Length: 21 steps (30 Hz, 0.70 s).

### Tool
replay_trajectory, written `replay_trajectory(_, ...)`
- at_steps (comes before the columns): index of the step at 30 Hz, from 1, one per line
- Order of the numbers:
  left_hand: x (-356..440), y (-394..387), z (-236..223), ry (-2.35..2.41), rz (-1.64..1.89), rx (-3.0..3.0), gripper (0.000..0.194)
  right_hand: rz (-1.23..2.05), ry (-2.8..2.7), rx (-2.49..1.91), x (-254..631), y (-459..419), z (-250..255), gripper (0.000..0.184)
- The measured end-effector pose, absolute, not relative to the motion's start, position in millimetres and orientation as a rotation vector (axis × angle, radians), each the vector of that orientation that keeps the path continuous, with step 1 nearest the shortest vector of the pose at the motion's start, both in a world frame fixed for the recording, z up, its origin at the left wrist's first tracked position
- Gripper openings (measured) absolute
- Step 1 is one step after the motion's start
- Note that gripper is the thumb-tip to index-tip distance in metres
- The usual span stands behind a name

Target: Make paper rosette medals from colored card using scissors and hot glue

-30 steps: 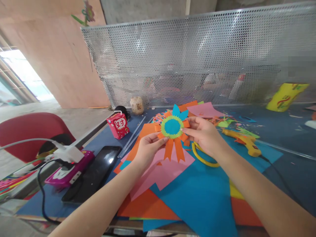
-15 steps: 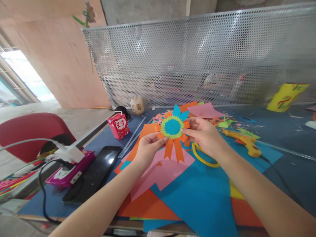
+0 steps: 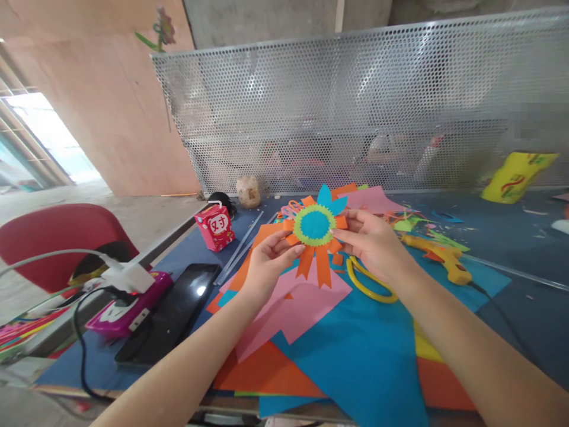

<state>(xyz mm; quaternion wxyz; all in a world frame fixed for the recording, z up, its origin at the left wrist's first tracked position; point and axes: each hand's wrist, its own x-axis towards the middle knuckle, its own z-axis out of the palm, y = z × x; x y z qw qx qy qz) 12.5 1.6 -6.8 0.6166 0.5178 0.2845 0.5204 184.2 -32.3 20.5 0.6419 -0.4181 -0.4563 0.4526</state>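
Between both hands I hold a rosette (image 3: 315, 225) above the table. It has a blue round centre, a jagged lime-green ring, orange loops around it, two orange tails hanging down and blue pointed pieces at the top. My left hand (image 3: 272, 261) pinches its lower left edge between thumb and fingers. On the opposite side, my right hand (image 3: 371, 240) grips the right edge, the thumb lying on the front. Yellow-handled scissors (image 3: 371, 287) lie just below my right hand, their blades not visible. A yellow glue gun (image 3: 438, 256) rests farther right.
Pink (image 3: 306, 302), orange and blue sheets (image 3: 351, 362) cover the table's front. At left are a black phone (image 3: 173, 314), a purple power strip (image 3: 128, 314) with plugs and cables, and a red drink carton (image 3: 215, 227). A perforated metal panel (image 3: 284, 107) stands behind.
The rosette has shifted slightly right and up and tilted a little, its blue top pieces leaning farther right. Both hands keep their hold.
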Motion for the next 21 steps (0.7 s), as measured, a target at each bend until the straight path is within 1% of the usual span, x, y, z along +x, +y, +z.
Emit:
replay_trajectory(9,11.7,2.6,-7.0,0.697,1.209,1.217,0.046,1.1,-0.999,-0.915,186.4,-30.9,19.2,0.032)
replay_trajectory(14,11.9,3.6,-10.8,0.676,1.156,1.243,0.039,1.092,-0.993,-0.927,187.8,-31.1,20.5,0.032)
replay_trajectory(21,10.4,0.9,-7.9,0.645,1.167,1.214,0.039,1.08,-1.0,-0.936,186.8,-30.7,19.0,0.034)
